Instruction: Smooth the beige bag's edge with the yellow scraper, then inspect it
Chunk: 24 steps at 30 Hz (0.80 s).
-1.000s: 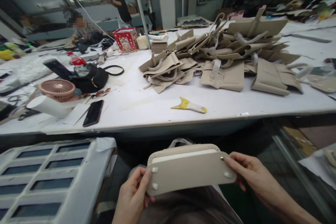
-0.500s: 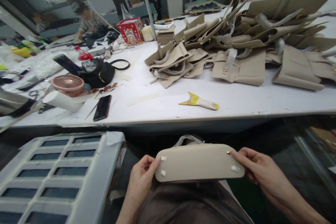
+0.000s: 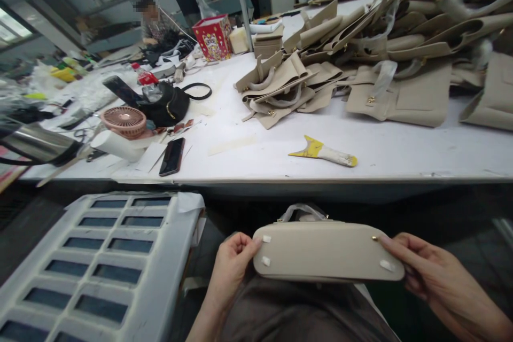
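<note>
A beige handbag (image 3: 324, 254) rests over my lap with its oval base turned up toward me. Three corners of the base carry small white wrapped pieces, and a bare gold stud (image 3: 374, 238) shows at the upper right corner. My left hand (image 3: 234, 259) grips the left end of the base, thumb on the face and fingers curled behind. At the right end, my right hand (image 3: 425, 264) holds the bag with its thumb beside the gold stud. The bag's plastic-wrapped handle (image 3: 302, 211) shows behind the base's far edge.
On the white table (image 3: 240, 168) lie a yellow-and-white notched tool (image 3: 323, 152), a phone (image 3: 172, 156), a pink fan (image 3: 123, 121) and a black bag (image 3: 166, 107). Beige bags (image 3: 396, 85) are heaped at right. A slotted grey rack (image 3: 92, 256) stands at left. Two people are in the background.
The whole view has shifted, so the table, bag and hands appear farther right. Both hands keep their hold on the bag, and the base stays facing me.
</note>
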Tool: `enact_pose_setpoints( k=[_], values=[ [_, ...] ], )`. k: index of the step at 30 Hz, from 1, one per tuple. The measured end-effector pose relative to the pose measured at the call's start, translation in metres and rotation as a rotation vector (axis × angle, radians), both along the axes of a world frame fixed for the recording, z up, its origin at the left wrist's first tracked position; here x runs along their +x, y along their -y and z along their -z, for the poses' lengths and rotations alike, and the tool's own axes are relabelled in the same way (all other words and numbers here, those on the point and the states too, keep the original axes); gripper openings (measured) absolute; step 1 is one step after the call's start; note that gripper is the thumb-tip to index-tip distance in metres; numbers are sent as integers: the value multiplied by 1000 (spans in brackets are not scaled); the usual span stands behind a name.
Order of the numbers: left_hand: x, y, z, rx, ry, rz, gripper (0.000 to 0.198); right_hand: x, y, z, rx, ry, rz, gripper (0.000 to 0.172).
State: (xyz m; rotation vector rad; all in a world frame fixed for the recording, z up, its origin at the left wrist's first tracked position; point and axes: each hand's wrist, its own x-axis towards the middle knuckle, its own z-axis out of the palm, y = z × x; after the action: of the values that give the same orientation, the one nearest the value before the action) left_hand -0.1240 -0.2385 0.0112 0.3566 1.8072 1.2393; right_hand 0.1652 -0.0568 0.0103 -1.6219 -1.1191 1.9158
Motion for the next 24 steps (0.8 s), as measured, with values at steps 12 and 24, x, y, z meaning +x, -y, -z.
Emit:
enact_pose_setpoints(
  k=[12, 24],
  values=[
    [4, -5, -11, -73, 80, 1, 57, -7, 2, -6, 22, -83, 45, 45],
    [8, -9, -18, -94, 168, -97, 56, -5, 2, -8, 10, -90, 47, 42]
  ],
)
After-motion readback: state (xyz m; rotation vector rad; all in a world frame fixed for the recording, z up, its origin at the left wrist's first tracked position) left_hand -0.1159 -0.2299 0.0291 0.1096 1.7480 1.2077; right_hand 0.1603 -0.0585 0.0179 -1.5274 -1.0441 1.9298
